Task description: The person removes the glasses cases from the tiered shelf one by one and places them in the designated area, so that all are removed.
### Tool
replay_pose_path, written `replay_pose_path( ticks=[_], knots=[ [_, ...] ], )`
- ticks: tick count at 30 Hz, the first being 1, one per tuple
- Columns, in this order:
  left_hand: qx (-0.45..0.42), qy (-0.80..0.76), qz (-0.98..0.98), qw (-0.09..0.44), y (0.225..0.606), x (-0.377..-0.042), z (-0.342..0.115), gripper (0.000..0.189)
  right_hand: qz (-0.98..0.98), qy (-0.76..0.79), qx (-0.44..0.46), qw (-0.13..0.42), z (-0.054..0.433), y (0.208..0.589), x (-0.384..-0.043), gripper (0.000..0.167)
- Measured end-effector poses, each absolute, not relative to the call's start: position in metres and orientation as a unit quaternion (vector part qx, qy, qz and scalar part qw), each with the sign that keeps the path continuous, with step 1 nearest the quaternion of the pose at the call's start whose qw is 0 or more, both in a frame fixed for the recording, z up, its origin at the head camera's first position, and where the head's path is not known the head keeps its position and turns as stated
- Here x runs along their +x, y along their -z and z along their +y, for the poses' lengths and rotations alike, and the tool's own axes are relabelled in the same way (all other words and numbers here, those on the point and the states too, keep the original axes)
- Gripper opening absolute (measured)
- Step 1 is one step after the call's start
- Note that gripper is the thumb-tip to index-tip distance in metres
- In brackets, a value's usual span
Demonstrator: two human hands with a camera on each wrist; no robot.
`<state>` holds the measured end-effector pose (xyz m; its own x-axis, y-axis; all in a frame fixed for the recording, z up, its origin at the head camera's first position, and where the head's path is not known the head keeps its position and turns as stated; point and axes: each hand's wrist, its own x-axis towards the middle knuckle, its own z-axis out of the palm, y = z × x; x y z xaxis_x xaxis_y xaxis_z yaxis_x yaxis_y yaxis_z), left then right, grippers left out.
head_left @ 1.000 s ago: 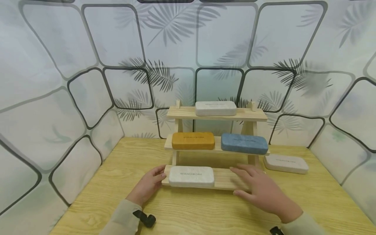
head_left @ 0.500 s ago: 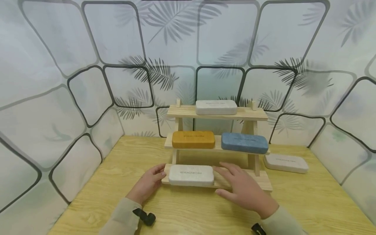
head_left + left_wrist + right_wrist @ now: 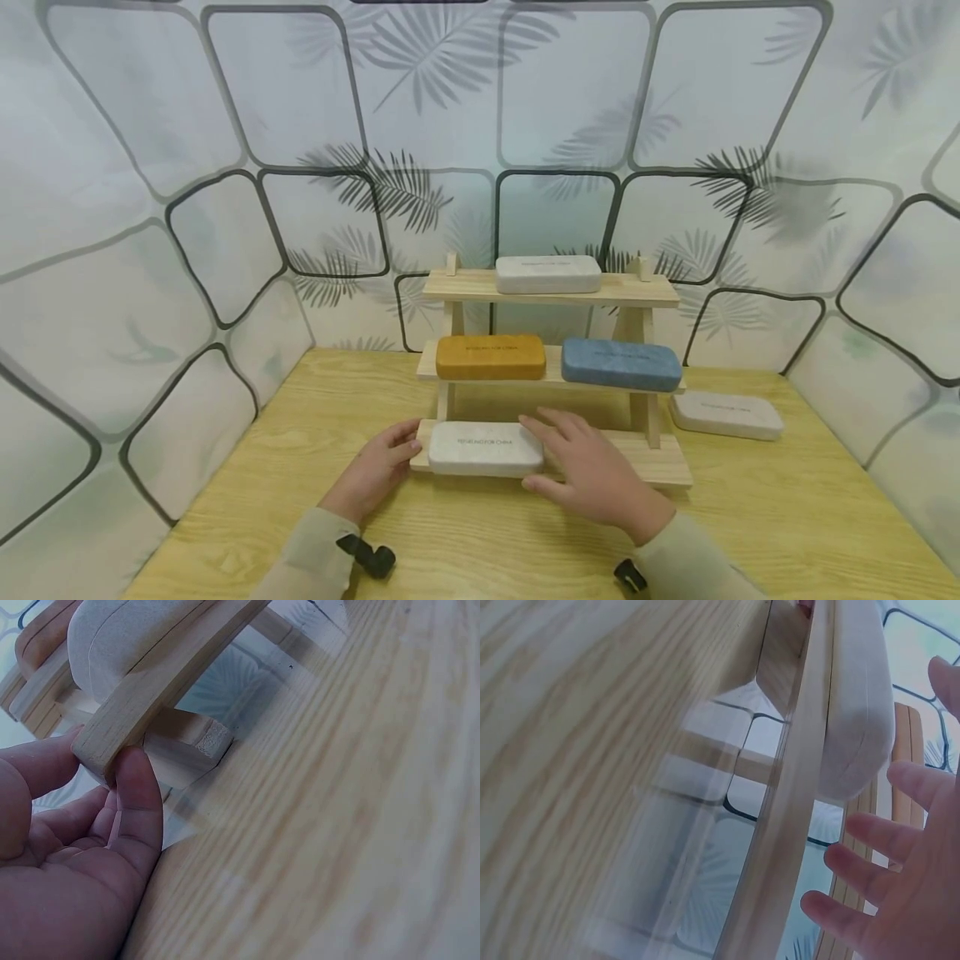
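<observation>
A three-tier wooden display rack (image 3: 652, 460) stands on the table. At the left end of its bottom board, my left hand (image 3: 377, 467) pinches the wood between thumb and fingers, as the left wrist view shows with the board end (image 3: 139, 697). On that same tier lies a white eyeglass case (image 3: 486, 450), toward the left. My right hand (image 3: 588, 477) is at the case's right end, fingers extended and spread. In the right wrist view the fingers (image 3: 870, 874) hold nothing; whether any fingertip touches the case I cannot tell.
An orange eyeglass case (image 3: 491, 358) and a blue one (image 3: 621, 365) sit on the middle tier. A whitish case (image 3: 548, 275) rests on top. Another pale case (image 3: 726, 417) lies on the table right of the rack. Patterned curtain (image 3: 562, 108) surrounds the table.
My right hand has moved left along the bottom tier, from near its right end to the white case's right end. The left hand keeps its grip; the cases look unmoved.
</observation>
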<state>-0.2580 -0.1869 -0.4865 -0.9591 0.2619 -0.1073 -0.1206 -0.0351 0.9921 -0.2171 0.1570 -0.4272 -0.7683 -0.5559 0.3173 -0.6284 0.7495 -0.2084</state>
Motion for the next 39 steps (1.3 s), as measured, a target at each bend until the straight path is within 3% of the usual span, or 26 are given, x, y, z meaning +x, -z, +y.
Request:
replay_pose_path(
  ticks=[39],
  knots=[
    [0.058,-0.714,0.684,0.137,0.486,-0.259,-0.187,0.059,-0.941,-0.137,0.302,0.071,0.127,0.434,-0.233,0.082]
  ],
)
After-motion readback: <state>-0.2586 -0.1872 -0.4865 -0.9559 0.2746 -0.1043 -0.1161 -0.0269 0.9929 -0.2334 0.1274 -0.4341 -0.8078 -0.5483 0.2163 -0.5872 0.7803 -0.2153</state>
